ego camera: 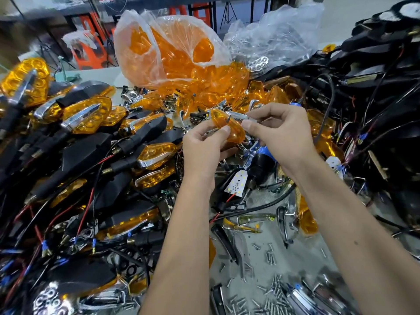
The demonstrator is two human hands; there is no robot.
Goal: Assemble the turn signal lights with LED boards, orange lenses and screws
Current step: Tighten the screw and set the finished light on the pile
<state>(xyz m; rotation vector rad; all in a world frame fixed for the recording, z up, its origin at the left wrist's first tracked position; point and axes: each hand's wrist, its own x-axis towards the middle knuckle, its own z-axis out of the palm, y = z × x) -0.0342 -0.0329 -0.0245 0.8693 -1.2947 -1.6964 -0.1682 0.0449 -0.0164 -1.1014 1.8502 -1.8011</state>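
Note:
An orange lens (229,126) is held up over the middle of the bench between both hands. My left hand (204,146) pinches its lower left edge with thumb and fingertips. My right hand (279,135) pinches a thin chrome trim strip (238,115) that lies across the lens's top right. Below the hands a white LED board (237,182) with red and black wires lies on the bench. Loose screws (270,289) are scattered near the front edge.
Finished turn signals (86,114) with black housings and wires are piled on the left. A plastic bag of orange lenses (172,53) stands behind. Black housings (375,64) and cables heap on the right. A blue-and-black electric screwdriver (263,158) lies under my right hand, chrome trims around it.

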